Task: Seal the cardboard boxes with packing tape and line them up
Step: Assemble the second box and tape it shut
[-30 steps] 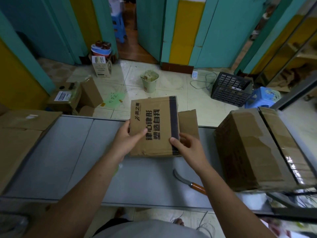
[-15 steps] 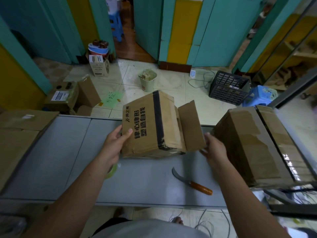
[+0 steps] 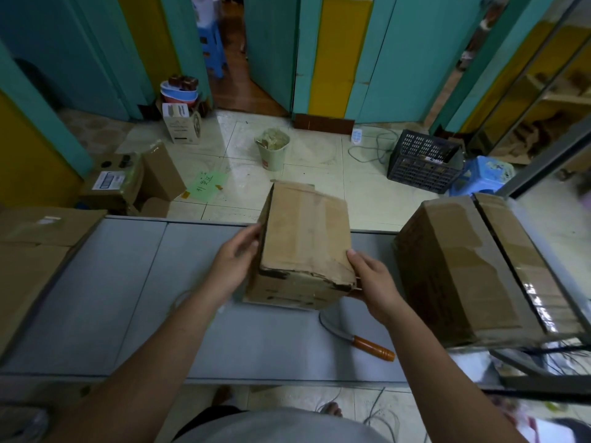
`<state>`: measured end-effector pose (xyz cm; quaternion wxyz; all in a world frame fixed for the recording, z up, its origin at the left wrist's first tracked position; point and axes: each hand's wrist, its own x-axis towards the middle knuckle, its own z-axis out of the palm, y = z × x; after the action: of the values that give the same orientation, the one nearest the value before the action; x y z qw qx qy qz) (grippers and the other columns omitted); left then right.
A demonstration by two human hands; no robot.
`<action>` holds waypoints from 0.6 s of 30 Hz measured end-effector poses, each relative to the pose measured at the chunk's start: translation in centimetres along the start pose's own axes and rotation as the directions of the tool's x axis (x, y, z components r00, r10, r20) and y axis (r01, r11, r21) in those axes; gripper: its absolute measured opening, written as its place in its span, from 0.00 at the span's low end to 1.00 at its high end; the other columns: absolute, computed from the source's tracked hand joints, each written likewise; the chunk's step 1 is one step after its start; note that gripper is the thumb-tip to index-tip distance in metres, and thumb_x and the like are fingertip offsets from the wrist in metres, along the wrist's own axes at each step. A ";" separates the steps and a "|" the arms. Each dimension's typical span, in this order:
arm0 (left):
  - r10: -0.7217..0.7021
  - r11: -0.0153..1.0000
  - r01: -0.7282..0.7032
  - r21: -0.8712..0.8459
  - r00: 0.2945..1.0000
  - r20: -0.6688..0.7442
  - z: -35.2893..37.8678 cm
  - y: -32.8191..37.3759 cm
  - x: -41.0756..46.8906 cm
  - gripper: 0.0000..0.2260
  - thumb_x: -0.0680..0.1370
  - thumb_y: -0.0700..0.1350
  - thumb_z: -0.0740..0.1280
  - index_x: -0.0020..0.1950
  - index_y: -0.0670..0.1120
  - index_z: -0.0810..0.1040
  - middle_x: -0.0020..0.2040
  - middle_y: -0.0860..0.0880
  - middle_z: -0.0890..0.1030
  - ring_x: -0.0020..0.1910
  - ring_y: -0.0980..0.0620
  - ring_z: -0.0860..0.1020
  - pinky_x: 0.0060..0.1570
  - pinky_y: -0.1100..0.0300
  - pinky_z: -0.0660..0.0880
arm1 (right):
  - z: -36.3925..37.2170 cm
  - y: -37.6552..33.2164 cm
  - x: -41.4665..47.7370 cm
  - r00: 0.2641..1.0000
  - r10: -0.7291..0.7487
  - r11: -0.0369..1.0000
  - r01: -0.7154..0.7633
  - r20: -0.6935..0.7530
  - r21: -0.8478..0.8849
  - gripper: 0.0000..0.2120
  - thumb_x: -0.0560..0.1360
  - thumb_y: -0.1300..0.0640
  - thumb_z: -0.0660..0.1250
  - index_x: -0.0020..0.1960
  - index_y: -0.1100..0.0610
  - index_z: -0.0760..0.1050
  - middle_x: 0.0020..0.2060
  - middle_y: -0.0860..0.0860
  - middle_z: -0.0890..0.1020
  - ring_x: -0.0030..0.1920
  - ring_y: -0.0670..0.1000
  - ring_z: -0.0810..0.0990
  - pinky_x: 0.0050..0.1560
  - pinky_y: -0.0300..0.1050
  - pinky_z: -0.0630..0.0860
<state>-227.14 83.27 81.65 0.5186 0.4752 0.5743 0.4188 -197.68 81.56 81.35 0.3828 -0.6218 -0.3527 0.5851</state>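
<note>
On table [image 3: 128, 298], box [image 3: 303, 244] now turned over, seemingly closed.

Both forearms run bare to the frame edge, as do the left hand [image 3: 235, 260] and right hand [image 3: 374, 282]. A light grey top [image 3: 287, 426] covers the torso. A dark garment [image 3: 208, 418] shows beside it.
</note>
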 end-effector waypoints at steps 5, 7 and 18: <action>-0.060 0.997 0.064 -0.043 0.995 0.084 3.7 0.9 0.1 0.24 0.85 0.59 0.65 0.81 0.56 0.71 0.72 0.59 0.79 0.69 0.65 0.76 0.65 0.66 0.73 | -1.3 -2.4 -1.4 0.981 -0.163 0.957 0.131 -0.106 -0.259 0.12 0.87 0.46 0.59 0.56 0.44 0.81 0.47 0.50 0.87 0.49 0.52 0.87 0.43 0.47 0.84; -0.064 0.993 0.077 -0.095 0.990 0.126 5.5 1.3 0.3 0.24 0.83 0.56 0.69 0.79 0.54 0.72 0.70 0.59 0.79 0.65 0.66 0.78 0.59 0.69 0.76 | -2.7 -3.5 -1.7 0.955 -0.261 0.900 0.189 -0.138 -0.392 0.12 0.87 0.51 0.59 0.58 0.48 0.82 0.48 0.50 0.86 0.50 0.51 0.85 0.47 0.49 0.84; -0.133 0.985 0.155 -0.074 0.961 0.244 16.2 1.6 -0.5 0.22 0.84 0.50 0.70 0.77 0.49 0.71 0.72 0.53 0.78 0.68 0.52 0.78 0.57 0.54 0.80 | -9.5 -5.5 -4.2 0.933 -0.287 0.313 -0.123 -0.217 -0.942 0.10 0.85 0.56 0.59 0.64 0.57 0.72 0.56 0.59 0.77 0.54 0.58 0.71 0.55 0.52 0.67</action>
<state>-210.89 82.88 81.51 0.6343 0.4543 0.5211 0.3460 -188.47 79.75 88.39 0.0318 -0.7998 -0.5856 0.1279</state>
